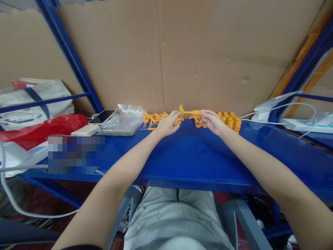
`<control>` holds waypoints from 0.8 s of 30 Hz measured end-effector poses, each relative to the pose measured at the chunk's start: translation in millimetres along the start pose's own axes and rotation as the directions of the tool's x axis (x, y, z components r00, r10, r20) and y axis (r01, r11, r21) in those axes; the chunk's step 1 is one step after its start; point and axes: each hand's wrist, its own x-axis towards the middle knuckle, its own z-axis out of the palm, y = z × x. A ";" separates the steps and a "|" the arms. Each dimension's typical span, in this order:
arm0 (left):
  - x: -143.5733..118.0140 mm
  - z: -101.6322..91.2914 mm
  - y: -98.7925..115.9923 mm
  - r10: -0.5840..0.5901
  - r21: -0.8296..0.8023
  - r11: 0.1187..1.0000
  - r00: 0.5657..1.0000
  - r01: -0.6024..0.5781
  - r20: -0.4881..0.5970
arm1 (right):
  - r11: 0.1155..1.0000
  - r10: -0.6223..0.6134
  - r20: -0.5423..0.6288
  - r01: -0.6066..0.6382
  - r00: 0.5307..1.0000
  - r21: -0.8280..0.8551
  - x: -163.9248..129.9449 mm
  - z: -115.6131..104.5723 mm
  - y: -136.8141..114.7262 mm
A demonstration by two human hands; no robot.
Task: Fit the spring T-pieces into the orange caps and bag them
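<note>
Orange plastic piece sits at the back of the blue surface, with the left hand and right hand each pinching one end. A snug grip near both ends, with the piece kept level, should stop it twisting or bumping the orange pile just beside it.

- A blue metal shelf carries everything, with cardboard standing behind its far edge.
- Along that far edge lie a heap of loose orange plastic pieces, and to the right a cluster of orange round parts.
- Left of them lies a crumpled clear plastic bag, with a phone and a pale flat block just beside it.
- At the right end lie a white power strip and white cables.
</note>
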 end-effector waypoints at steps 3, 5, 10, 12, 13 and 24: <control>0.9 3.5 -4.0 0.030 0.011 0.999 0.999 -0.031 0.044 | 0.980 -0.162 -0.115 0.146 0.980 -0.136 8.5 -9.9 10.3; 1.7 6.1 -6.8 0.047 0.025 0.998 0.994 -0.050 0.102 | 0.935 -0.273 -0.181 0.217 0.945 -0.281 10.7 -14.6 16.5; -0.3 15.9 -11.2 0.041 0.057 0.997 0.961 -0.059 0.274 | 0.626 -0.451 -0.092 0.242 0.888 -0.741 2.1 -16.4 22.3; -2.1 20.8 -11.5 0.008 0.070 0.997 0.941 -0.034 0.338 | 0.454 -0.457 -0.008 0.225 0.890 -0.862 -2.8 -12.4 21.6; -2.8 23.0 -11.3 -0.016 0.079 0.997 0.929 -0.014 0.371 | 0.374 -0.448 0.028 0.215 0.894 -0.902 -4.8 -9.6 21.0; -3.9 31.2 -4.4 -0.158 0.139 0.984 0.898 0.110 0.411 | -0.189 -0.276 0.309 0.264 0.910 -0.946 1.8 17.0 17.0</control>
